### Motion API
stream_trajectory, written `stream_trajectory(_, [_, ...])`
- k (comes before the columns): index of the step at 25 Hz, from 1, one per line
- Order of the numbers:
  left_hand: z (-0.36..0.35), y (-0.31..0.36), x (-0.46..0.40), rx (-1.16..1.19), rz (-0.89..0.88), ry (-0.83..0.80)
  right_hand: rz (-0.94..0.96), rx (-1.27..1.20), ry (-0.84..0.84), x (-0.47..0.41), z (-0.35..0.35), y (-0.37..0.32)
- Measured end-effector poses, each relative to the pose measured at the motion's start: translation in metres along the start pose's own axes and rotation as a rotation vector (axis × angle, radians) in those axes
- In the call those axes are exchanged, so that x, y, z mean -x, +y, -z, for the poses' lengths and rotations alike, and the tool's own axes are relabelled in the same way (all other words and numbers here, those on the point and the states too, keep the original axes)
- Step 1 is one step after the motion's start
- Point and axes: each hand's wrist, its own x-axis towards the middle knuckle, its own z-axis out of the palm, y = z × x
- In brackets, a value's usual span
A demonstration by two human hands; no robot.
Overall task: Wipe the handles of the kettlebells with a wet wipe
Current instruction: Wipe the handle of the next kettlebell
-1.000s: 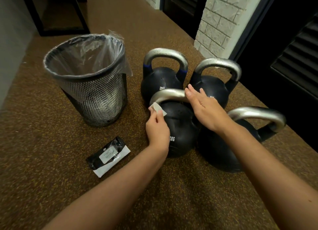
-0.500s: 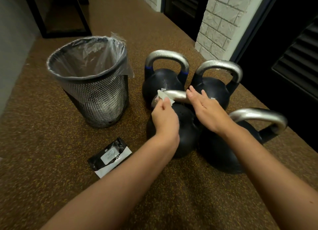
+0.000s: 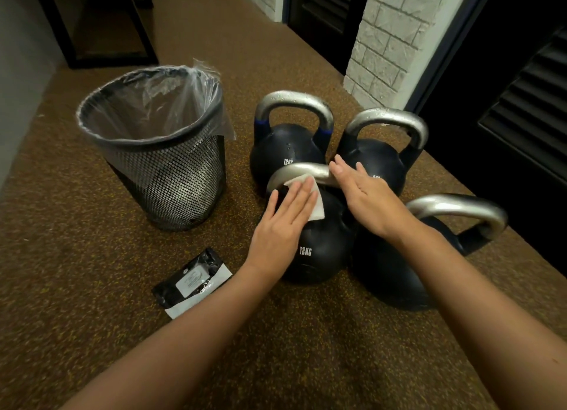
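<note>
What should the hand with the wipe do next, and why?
Probably slide the wet wipe rightward along the silver handle of the front 12KG kettlebell. The left hand lies flat with straight fingers, pressing the wipe near the handle's middle, while the right hand rests on the handle's right end and may need to shift.

A single head-worn wide-angle view looks forward and steeply down from close above the floor (image 3: 92, 333), both forearms reaching in from the bottom edge.
</note>
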Motion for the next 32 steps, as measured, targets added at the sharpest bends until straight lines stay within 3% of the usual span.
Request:
stream_trajectory(4, [0.008,-0.014,-0.027,-0.007,-0.022,0.029,-0.028,-0.026,0.018,-0.001,0.000,0.000])
stream_trajectory(8, [0.018,-0.040,-0.060,0.228,-0.019,-0.059,-0.084,-0.072,0.041,-0.003,0.001,-0.003])
stream_trajectory(15, [0.028,-0.029,-0.050,0.114,-0.302,-0.135,-0.235,-0.187,0.061,-0.005,0.019,-0.019])
stream_trajectory(18, [0.037,-0.041,-0.066,0.269,-0.135,-0.167,-0.232,-0.197,0.049,-0.014,0.023,-0.014])
stream_trajectory(21, [0.046,-0.038,-0.097,0.481,0.165,-0.402,-0.236,-0.200,0.057,-0.026,0.025,-0.006])
stream_trajectory(24, [0.056,-0.037,-0.134,0.700,0.425,-0.512,-0.245,-0.516,0.066,-0.045,0.031,-0.004])
stream_trajectory(27, [0.061,-0.033,-0.166,0.881,0.469,-0.470,-0.230,-0.917,-0.050,-0.057,0.048,-0.009])
stream_trajectory(29, [0.062,-0.028,-0.184,1.030,0.530,-0.457,-0.226,-0.968,-0.120,-0.062,0.061,-0.010])
stream_trajectory(32, [0.057,-0.019,-0.205,1.073,0.580,-0.410,-0.259,-0.994,-0.099,-0.073,0.080,-0.004])
